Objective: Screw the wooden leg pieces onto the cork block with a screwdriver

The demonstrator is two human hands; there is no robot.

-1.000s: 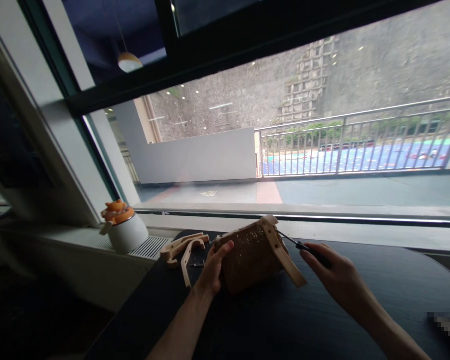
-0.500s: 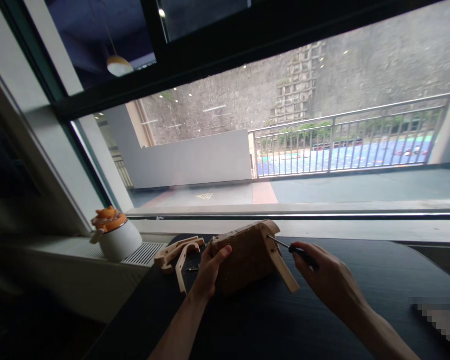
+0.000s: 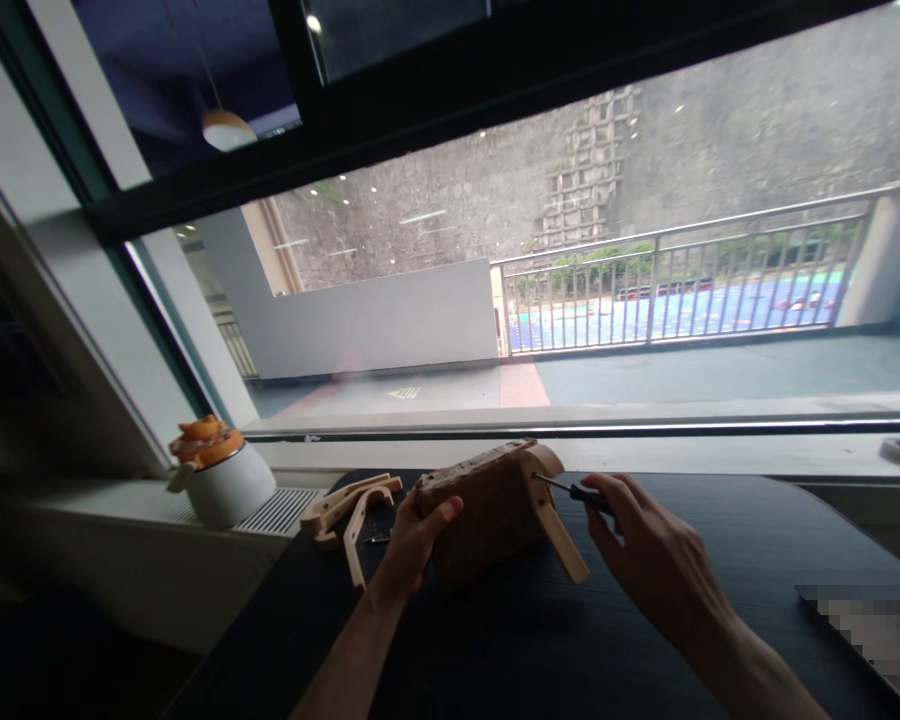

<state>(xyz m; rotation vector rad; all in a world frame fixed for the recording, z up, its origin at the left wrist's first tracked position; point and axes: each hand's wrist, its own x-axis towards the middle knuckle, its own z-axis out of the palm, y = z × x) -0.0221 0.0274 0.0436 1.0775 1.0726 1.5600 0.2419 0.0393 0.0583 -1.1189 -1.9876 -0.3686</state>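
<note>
My left hand grips the left end of a brown wooden block, its thumb lying on the near face. A pale, curved wooden leg sits against the block's right end and slants down to the right. In my right hand is a screwdriver with a dark handle. Its metal shaft points left, and the tip meets a hole near the top of the leg. Whether a screw is in that hole is too small to tell.
More curved wooden pieces lie left of the block on the dark table, with small metal bits beside them. A white pot with an orange lid stands on the sill at left. A blurred flat object lies at the right edge.
The view has shifted slightly, so everything sits a little further left. My right hand's fingers have changed position on the screwdriver handle; its tip stays at the leg's hole.
</note>
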